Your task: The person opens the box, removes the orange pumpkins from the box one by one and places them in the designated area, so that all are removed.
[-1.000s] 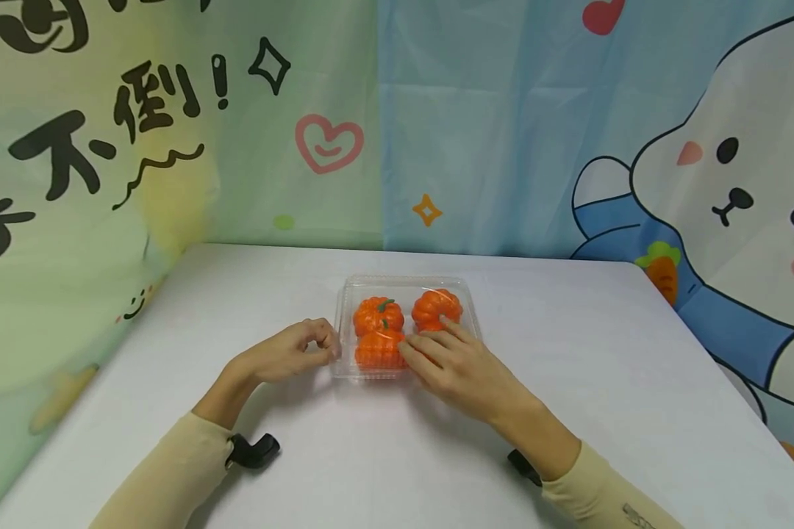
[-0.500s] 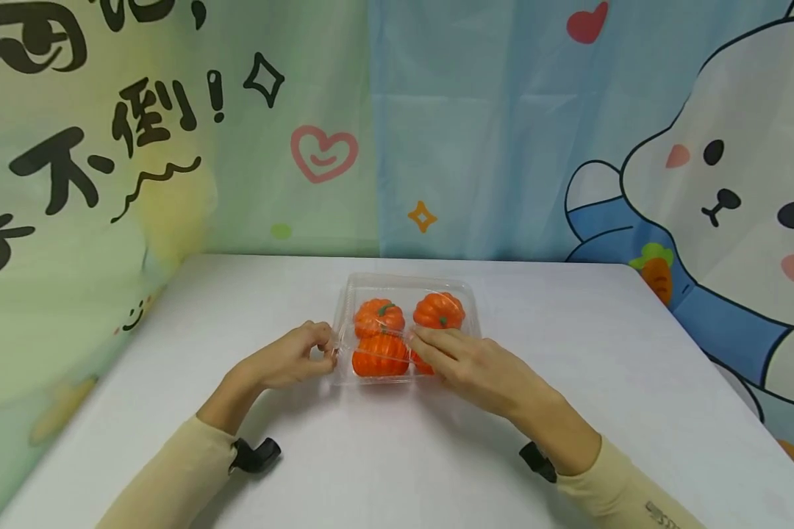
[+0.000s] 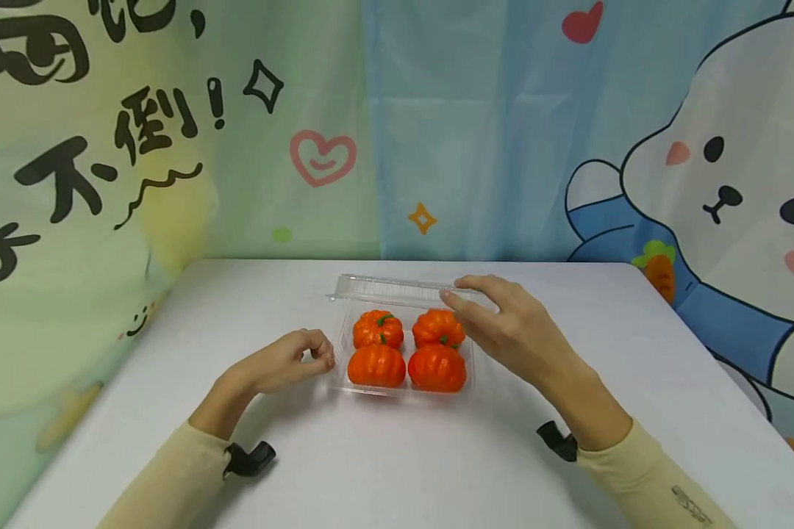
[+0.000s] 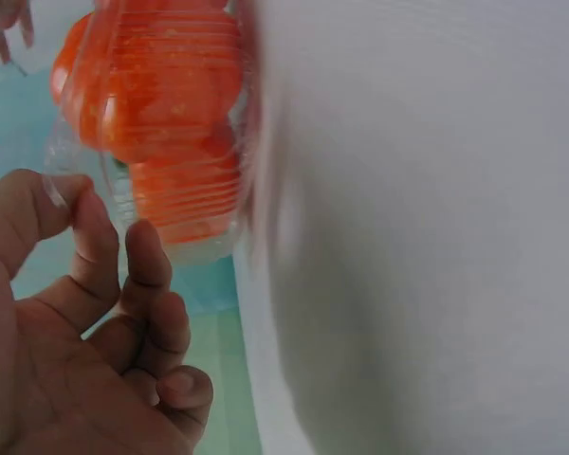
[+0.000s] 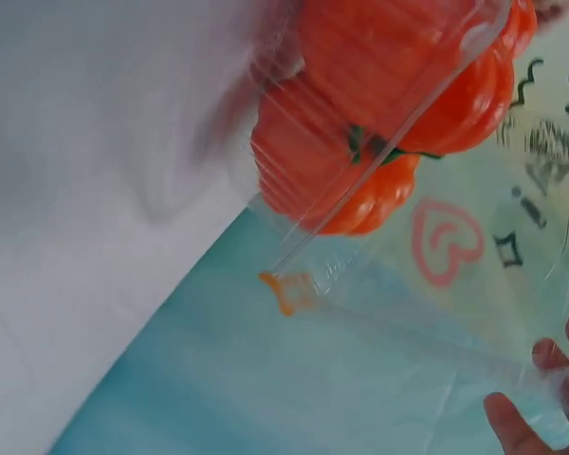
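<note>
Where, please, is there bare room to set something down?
The white table is bare between both beige-sleeved forearms, nearer than the clear plastic box, and right of the right hand. Inside the box, four ribbed orange pumpkins sit crowded together; the left hand crowds its left edge.

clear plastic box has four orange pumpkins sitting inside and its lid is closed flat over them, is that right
Not quite: the lid is not closed flat but raised at the back, with the right hand at its edge, as the head view shows. Four orange pumpkins do sit in the clear plastic box.
</note>
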Demonstrator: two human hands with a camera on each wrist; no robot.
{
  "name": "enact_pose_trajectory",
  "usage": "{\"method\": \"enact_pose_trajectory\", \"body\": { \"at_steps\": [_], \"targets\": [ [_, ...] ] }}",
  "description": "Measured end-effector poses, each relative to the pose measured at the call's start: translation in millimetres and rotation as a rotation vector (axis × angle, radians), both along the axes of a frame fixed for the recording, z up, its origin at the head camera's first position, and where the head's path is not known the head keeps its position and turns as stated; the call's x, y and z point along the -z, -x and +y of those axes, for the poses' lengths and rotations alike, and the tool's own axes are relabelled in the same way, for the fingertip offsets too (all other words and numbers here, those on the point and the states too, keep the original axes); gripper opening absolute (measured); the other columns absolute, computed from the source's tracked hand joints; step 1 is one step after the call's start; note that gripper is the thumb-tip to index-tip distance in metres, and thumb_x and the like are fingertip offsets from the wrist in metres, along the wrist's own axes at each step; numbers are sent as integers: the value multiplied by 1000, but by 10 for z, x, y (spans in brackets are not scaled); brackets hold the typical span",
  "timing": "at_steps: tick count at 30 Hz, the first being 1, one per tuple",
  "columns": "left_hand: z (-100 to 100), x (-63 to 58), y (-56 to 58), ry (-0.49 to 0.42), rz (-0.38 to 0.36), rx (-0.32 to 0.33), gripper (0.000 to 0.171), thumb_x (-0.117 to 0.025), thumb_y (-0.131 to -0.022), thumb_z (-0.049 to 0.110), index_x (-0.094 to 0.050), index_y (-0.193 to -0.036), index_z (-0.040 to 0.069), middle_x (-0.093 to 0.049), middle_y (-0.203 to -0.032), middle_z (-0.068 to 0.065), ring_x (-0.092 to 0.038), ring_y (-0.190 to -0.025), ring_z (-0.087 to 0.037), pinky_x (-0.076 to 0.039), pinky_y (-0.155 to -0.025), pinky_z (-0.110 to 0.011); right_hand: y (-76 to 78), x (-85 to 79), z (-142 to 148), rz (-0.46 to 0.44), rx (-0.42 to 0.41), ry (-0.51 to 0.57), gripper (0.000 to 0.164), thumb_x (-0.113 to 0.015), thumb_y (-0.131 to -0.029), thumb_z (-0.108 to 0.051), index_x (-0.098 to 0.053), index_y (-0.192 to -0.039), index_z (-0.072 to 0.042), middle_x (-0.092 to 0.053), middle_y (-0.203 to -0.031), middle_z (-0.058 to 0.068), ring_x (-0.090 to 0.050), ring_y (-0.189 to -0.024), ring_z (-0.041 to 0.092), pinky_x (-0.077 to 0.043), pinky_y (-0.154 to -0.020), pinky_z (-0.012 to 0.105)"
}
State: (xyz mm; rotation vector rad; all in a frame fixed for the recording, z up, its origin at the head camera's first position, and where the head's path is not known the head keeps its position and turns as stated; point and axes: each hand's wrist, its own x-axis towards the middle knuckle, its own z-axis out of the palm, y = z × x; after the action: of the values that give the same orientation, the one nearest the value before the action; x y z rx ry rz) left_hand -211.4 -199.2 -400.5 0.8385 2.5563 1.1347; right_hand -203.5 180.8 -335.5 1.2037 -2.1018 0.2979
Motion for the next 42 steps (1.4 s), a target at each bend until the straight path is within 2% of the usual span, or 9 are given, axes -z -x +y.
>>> {"method": "enact_pose_trajectory", "body": {
  "at_steps": [3, 7, 12, 18, 24, 30, 35, 40, 42],
  "targets": [
    [-1, 34, -22, -3, -24, 7, 8, -61, -98, 16, -64, -91, 16, -61, -89, 5, -53, -93, -18, -40, -80, -30, 88, 39, 51, -34, 36, 89, 52, -78, -86, 1, -65, -135, -14, -62, -126, 17, -65, -111, 33, -59, -85, 47],
    [4, 32, -37, -6, -34, 20, 9, -60, -99, 18, -64, -91, 15, -62, -91, 5, -54, -92, -18, -40, -78, -28, 203, 71, 71, -88, 3, 220, 56, -77, -83, 8, -64, -135, -9, -56, -128, 22, -61, -115, 34, -57, -90, 52],
    [1, 27, -53, 2, -40, 22, 11, -59, -100, 18, -64, -91, 15, -61, -91, 5, -53, -91, -17, -40, -77, -27, 317, 129, 55, -152, 12, 322, 62, -75, -85, 6, -59, -142, -10, -50, -132, 24, -55, -121, 34, -54, -95, 52],
    [-7, 48, -76, 0, -62, 40, 11, -59, -101, 19, -64, -92, 14, -61, -92, 4, -53, -93, -19, -40, -80, -28, 426, 195, 46, -280, 28, 414, 78, -74, -86, 5, -41, -155, -10, -46, -136, 23, -54, -121, 35, -58, -88, 51],
    [-41, 45, -81, -7, -66, 37, 11, -58, -102, 20, -64, -95, 14, -61, -93, 4, -53, -93, -19, -40, -79, -28, 522, 199, -9, -453, 43, 501, 94, -72, -90, 1, -18, -164, -20, -49, -143, 22, -56, -131, 37, -54, -95, 54],
    [-59, 69, -92, -15, -80, 41, 12, -57, -102, 20, -64, -96, 13, -62, -93, 4, -54, -95, -19, -41, -81, -28, 573, 288, -15, -628, 77, 508, 106, -71, -93, -4, 4, -163, -34, -45, -150, 22, -55, -132, 44, -51, -97, 60],
    [-64, 97, -102, -12, -82, 35, 12, -57, -102, 20, -64, -96, 13, -61, -91, 4, -53, -92, -19, -40, -79, -27, 600, 402, 21, -738, 104, 448, 111, -69, -96, -8, 17, -161, -34, -38, -156, 26, -50, -135, 48, -47, -101, 61],
    [-72, 90, -109, -8, -69, 28, 12, -57, -103, 21, -64, -96, 14, -61, -91, 5, -53, -90, -18, -40, -78, -27, 632, 451, 29, -799, 121, 411, 107, -68, -99, -13, 17, -162, -29, -30, -161, 25, -46, -139, 48, -43, -106, 60],
    [-78, 79, -112, -6, -64, 22, 12, -57, -103, 21, -64, -96, 14, -62, -91, 5, -54, -91, -18, -41, -78, -27, 645, 462, 28, -817, 130, 390, 100, -67, -99, -15, 9, -164, -20, -26, -162, 24, -44, -141, 48, -42, -107, 59]
  ]
}}
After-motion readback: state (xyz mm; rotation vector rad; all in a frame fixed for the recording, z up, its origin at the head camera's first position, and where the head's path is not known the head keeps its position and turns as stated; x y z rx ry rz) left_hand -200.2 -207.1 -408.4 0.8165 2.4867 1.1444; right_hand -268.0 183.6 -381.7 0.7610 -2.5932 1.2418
